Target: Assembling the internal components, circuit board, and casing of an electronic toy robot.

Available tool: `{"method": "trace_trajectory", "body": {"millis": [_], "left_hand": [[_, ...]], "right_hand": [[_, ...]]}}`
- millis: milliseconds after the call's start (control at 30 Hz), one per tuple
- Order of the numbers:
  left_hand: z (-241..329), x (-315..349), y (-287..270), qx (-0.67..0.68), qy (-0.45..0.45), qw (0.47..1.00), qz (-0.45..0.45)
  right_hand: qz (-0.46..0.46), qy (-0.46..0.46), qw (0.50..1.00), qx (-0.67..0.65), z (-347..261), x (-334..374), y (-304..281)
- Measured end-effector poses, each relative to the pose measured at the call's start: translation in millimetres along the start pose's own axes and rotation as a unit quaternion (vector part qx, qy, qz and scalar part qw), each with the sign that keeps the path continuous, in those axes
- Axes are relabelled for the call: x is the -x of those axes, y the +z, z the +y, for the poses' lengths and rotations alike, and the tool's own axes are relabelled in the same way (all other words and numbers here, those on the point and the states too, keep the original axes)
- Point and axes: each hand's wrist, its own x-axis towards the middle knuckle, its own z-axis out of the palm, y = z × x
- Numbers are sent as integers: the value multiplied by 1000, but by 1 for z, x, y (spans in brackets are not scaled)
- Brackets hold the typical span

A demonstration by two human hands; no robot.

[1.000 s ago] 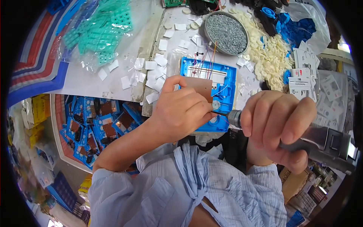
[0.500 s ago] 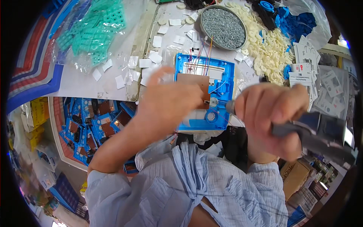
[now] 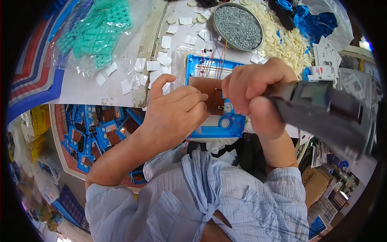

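A blue plastic housing lies on the worktable in front of me, a brown circuit board set in it. Thin red, blue and yellow wires run out over its far edge. My left hand hovers at the board's left side, fingertips bent together over it and one finger raised; anything between them is too small to make out. My right hand grips a dark grey power screwdriver, held over the housing's right side with its body pointing off to the right. The hand hides the driver's tip.
Beyond the housing stands a round bowl of small screws, beside a heap of cream plastic discs. White paper squares are scattered to the left. A bag of green pieces lies far left; below it, a bin holds similar blue units.
My right hand has brought the power screwdriver left and farther over the housing, covering its right side. My left hand has shifted slightly, its fingertips still over the circuit board.
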Motion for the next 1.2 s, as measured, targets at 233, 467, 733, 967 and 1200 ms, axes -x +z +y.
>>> {"method": "trace_trajectory", "body": {"millis": [233, 467, 733, 967, 1200], "left_hand": [[2, 0, -4, 25, -32, 999, -8], [4, -12, 5, 103, -34, 992, 57], [5, -23, 8, 87, -1, 993, 79], [-55, -110, 1, 164, 59, 983, -66], [-87, -210, 69, -220, 35, 956, -192]], "right_hand": [[-58, -22, 998, 17, -2, -8, -5], [-89, -71, 984, -139, -35, -3, -5], [-65, -63, 988, -122, -39, 2, -8], [-3, -43, 995, -92, -39, 8, -20], [-34, -20, 993, -112, -25, 4, -8]]}}
